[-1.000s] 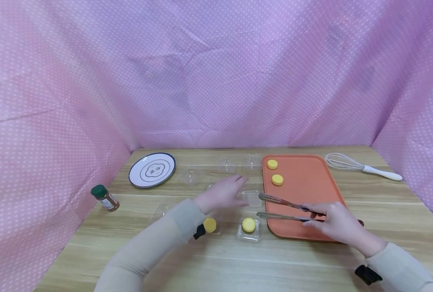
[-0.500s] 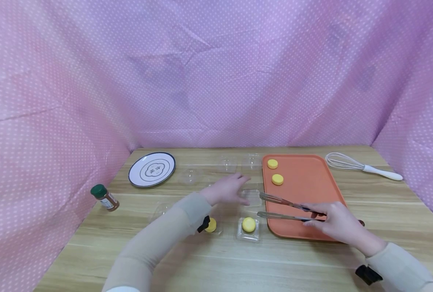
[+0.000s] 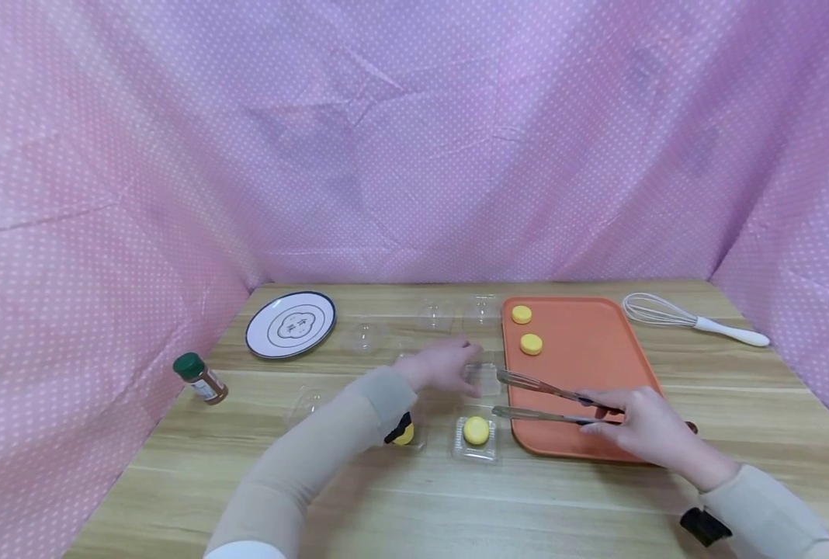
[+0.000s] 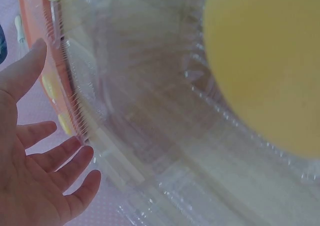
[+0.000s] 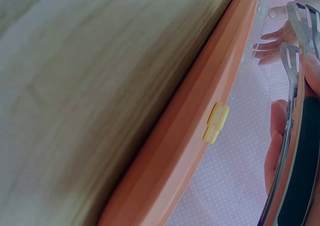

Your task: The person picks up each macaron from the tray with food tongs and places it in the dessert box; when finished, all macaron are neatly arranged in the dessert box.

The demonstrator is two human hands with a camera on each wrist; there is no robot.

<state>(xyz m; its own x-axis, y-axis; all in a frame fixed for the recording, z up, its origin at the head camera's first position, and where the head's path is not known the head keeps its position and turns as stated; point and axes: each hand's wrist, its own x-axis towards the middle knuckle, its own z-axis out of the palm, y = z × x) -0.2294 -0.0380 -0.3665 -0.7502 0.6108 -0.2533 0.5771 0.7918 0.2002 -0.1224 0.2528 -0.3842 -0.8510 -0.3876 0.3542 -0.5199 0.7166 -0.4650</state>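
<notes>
My left hand (image 3: 445, 365) reaches over the middle of the table, fingers spread and loosely bent. In the left wrist view nothing sits in its palm; its fingertips lie by the edge of a clear plastic box (image 4: 77, 105), and contact cannot be told. My right hand (image 3: 641, 423) grips metal tongs (image 3: 547, 388) with dark handles, their jaws apart over the orange tray's (image 3: 582, 349) left edge. A round yellow cake (image 3: 476, 430) sits in a small clear box (image 3: 475, 455). Another yellow cake (image 3: 404, 436) is partly hidden by the left wrist.
Two yellow cakes (image 3: 531, 344) lie on the tray's left side. Several clear domed plastic pieces (image 3: 434, 314) stand behind and left of the left hand. A plate (image 3: 291, 324) and a green-capped spice jar (image 3: 201, 379) stand at left, a whisk (image 3: 694, 320) at right.
My left hand and forearm have shifted slightly right and nearer, and the wrist now covers more of the cake beneath it. The right hand and tongs are almost still.
</notes>
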